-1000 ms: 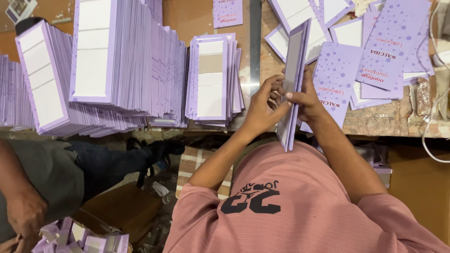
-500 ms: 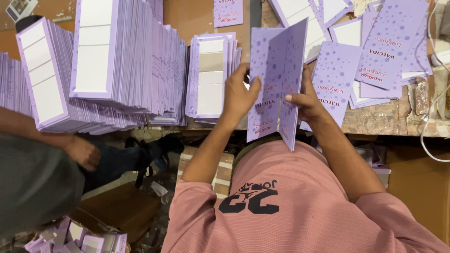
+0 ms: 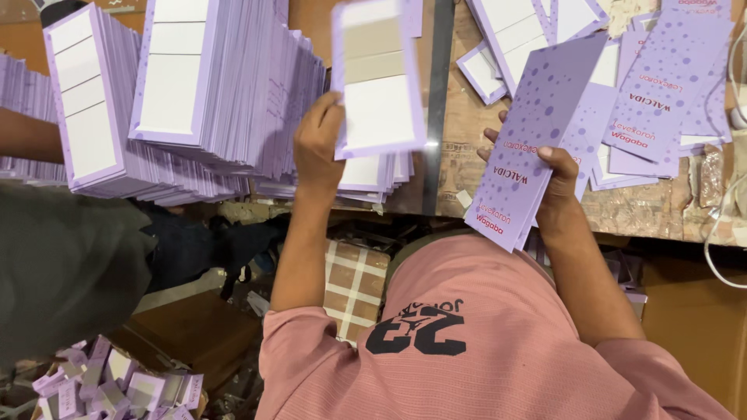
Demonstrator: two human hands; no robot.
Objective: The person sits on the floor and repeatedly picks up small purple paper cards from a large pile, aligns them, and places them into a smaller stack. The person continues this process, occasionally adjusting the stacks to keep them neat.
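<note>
My left hand (image 3: 317,140) holds a lilac card with white and beige panels (image 3: 379,78) by its left edge, above a short stack of the same cards (image 3: 373,175) at the table's front edge. My right hand (image 3: 554,175) grips a dotted lilac card with printed lettering (image 3: 533,132), tilted, with another lilac sheet behind it. The two cards are apart from each other, a dark metal strip (image 3: 436,109) between them.
Tall leaning stacks of lilac cards (image 3: 210,93) fill the table's left half. Loose dotted sheets (image 3: 661,85) lie at the right, with white cables (image 3: 727,225). Another person's arm (image 3: 27,136) and dark clothing are at left. A box of small lilac pieces (image 3: 117,385) sits below.
The folded piece held in both hands has come apart into two cards. My left hand has carried the panelled one left over the stack; my right keeps the dotted one.
</note>
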